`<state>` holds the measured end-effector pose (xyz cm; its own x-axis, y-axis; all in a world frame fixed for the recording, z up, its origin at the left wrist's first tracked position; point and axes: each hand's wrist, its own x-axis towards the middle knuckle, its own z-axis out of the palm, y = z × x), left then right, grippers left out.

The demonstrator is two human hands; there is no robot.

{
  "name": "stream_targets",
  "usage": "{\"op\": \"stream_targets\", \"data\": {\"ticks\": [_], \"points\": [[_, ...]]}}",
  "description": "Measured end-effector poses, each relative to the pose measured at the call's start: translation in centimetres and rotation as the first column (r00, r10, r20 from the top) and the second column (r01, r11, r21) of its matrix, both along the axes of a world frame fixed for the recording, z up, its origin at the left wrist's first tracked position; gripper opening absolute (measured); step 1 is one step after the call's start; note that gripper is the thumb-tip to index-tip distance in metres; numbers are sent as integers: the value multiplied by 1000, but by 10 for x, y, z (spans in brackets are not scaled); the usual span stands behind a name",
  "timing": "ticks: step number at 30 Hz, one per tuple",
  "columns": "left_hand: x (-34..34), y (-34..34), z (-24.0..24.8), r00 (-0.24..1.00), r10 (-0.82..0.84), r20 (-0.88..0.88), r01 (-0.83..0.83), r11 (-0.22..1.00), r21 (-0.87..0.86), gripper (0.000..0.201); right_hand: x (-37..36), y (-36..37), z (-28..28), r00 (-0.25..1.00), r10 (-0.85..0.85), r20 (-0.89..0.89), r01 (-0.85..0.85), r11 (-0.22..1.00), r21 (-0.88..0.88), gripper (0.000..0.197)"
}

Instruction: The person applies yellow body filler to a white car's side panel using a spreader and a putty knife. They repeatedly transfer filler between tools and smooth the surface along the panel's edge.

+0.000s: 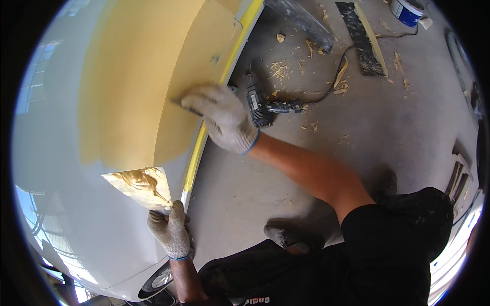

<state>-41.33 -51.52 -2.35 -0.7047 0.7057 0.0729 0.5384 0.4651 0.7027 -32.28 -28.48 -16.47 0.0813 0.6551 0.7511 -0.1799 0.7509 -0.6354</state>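
Panel of glossy pale grey vehicle bodywork (117,217) fills the left side, with a broad coat of smooth tan filler (130,76) across its far portion. Yellow masking tape (194,160) follows the panel's right edge.

Left hand (171,232), in a white knitted glove, is at the near end of the panel. Its fingers are closed on the near corner of a flat, pale, four-sided mixing board (137,191), thumb on top. A wet mound of tan paste (145,180) lies on the board, just nearer than the coated area.

Right hand (219,117), gloved alike and blurred, is over the coat's right portion. Its fingers are narrow about a thin, dark-edged spreader (189,108); whether the edge touches the surface cannot be told.

Right of that hand, a black and grey corded drill (258,102) lies on the grey floor (286,173) near scattered yellowish shavings (279,70).
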Motion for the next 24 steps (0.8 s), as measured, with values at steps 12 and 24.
{"op": "stream_targets", "data": {"ticks": [12, 24], "points": [[11, 15, 8, 999, 41, 15, -42, 990, 132, 30, 42, -30, -10, 737, 675, 37, -642, 716, -276, 32], [9, -3, 11, 999, 45, 3, -45, 991, 125, 21, -21, 73, -30, 974, -190, -124, 129, 913, -387, 42]]}}
